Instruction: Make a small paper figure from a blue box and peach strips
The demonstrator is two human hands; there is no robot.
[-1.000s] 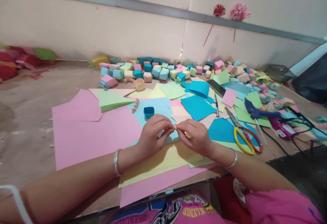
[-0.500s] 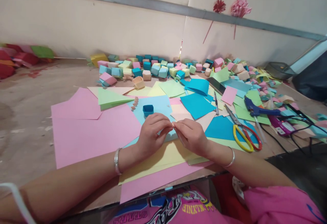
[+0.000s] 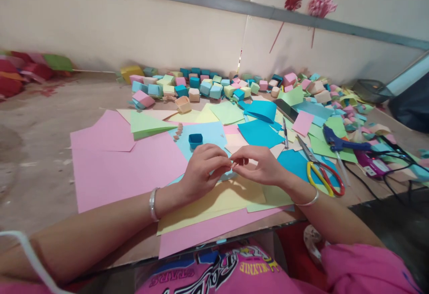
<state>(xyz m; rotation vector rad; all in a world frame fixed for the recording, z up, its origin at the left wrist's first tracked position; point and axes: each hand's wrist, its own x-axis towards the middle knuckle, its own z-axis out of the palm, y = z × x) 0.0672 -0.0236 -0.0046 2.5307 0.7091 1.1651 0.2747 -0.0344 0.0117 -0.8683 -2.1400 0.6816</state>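
My left hand (image 3: 206, 167) is closed in a pinch, its fingertips meeting those of my right hand (image 3: 259, 165) over the sheets. Something tiny and pale sits between the fingertips, too small to make out. The right hand's thumb and index finger are pinched too, with a gap behind them. Just beyond the left hand a small dark-blue paper box (image 3: 195, 140) stands with its open top up on a light-blue sheet (image 3: 214, 132). Beside it lies a row of small brownish paper pieces (image 3: 178, 132). Beneath both hands is a yellow sheet (image 3: 214, 204).
Many small paper boxes (image 3: 204, 88) line the wall. Large pink sheets (image 3: 124, 173) lie to the left. At right are scissors (image 3: 323, 173), a craft knife (image 3: 285, 133), a blue glue gun (image 3: 342, 142), a phone (image 3: 286, 110), a purple power strip (image 3: 370, 164) and cables.
My right hand has turned and its fingers have lifted and arched, opening a gap behind the pinch. Both hands stay together at the fingertips. The view has shifted slightly.
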